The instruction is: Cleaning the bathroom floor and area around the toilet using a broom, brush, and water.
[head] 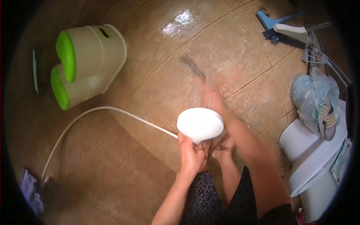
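Observation:
My left hand [189, 156] grips the neck of a white handheld showerhead [200, 123], whose back faces up towards me. A pale shower hose [112, 108] runs from it in a wide arc to the left. Thin streaks of water [207, 97] fall beyond the showerhead. My right hand [211, 95] reaches out past it, low over the tiled floor [166, 76], and is blurred by motion. Its fingers seem closed on a dark object [191, 65], too smeared to identify. My sandalled feet [225, 147] are below, partly hidden by the showerhead and my left hand.
A beige step stool [90, 53] with green treads stands at left. At right are a blue squeegee [265, 21], a white-handled brush [292, 31], and a plastic bag [317, 92] and a striped shoe [327, 121] on white bathroom fixtures [301, 137]. A purple cloth [31, 188] hangs at lower left.

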`<state>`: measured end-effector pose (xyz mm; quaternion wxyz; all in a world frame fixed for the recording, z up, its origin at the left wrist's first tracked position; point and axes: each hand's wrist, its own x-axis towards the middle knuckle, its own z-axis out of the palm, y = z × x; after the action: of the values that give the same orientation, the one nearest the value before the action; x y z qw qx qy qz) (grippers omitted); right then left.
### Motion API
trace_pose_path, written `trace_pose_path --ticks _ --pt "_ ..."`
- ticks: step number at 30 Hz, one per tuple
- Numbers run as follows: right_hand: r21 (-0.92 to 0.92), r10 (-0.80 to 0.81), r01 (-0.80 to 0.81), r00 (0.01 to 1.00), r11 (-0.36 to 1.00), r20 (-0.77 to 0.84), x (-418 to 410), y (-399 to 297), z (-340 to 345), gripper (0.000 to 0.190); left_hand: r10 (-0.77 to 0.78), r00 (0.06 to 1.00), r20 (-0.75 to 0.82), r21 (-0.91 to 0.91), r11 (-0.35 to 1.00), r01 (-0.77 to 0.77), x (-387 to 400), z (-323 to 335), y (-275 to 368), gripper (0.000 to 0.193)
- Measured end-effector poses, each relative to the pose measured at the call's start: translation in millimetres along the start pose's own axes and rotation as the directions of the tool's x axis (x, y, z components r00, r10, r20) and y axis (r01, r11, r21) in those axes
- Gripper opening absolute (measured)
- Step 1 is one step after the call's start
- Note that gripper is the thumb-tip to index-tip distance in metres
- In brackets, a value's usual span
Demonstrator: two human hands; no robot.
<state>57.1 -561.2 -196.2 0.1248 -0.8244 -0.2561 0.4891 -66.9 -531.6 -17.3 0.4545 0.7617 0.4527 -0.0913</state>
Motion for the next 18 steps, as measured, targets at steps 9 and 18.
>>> trace_pose_path --ticks 9,18 --pt "0.403 0.17 0.073 0.827 0.912 -0.535 72.8 60.8 -119.2 0.042 -0.014 0.995 0.095 -0.059 0.998 0.019 15.4 18.7 18.8 0.034" --pt "0.284 0.05 0.234 0.685 0.93 -0.727 -50.8 232.0 -17.9 0.052 0.17 0.959 0.228 -0.01 0.985 -0.172 12.8 72.6 81.4 0.042"
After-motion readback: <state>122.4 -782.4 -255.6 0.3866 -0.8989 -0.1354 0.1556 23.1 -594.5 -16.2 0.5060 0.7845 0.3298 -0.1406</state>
